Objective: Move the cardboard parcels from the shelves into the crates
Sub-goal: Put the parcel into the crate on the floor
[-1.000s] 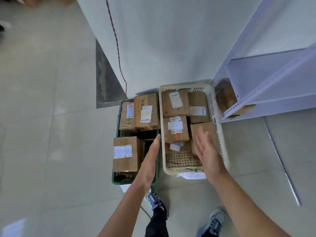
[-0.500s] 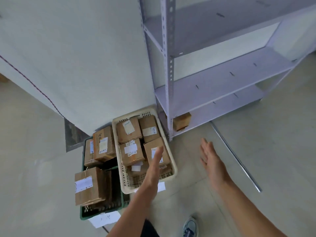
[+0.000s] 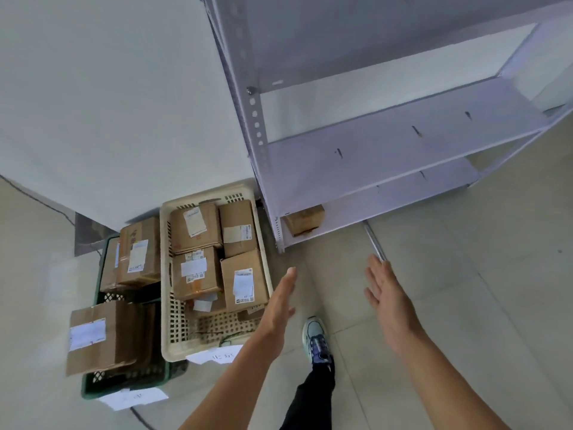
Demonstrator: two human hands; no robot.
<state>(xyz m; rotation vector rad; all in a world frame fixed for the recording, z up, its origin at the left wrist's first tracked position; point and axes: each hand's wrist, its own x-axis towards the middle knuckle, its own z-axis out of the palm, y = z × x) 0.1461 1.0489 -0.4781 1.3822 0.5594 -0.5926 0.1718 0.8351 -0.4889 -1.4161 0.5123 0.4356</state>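
A green crate (image 3: 93,389) at lower left and a cream crate (image 3: 173,346) beside it hold parcels (image 3: 195,226). At centre, the left hand (image 3: 279,302) and right hand (image 3: 387,299), spread flat and empty, hover below a lone parcel (image 3: 305,219) on the bottom shelf (image 3: 403,197).

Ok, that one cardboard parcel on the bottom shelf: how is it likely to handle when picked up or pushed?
The parcel is probably stiff: square-edged cardboard, no visible sag. Flat faces resting on the bottom shelf suggest it will slide, not roll or tip. It looks small, so likely light, though contents are unseen.
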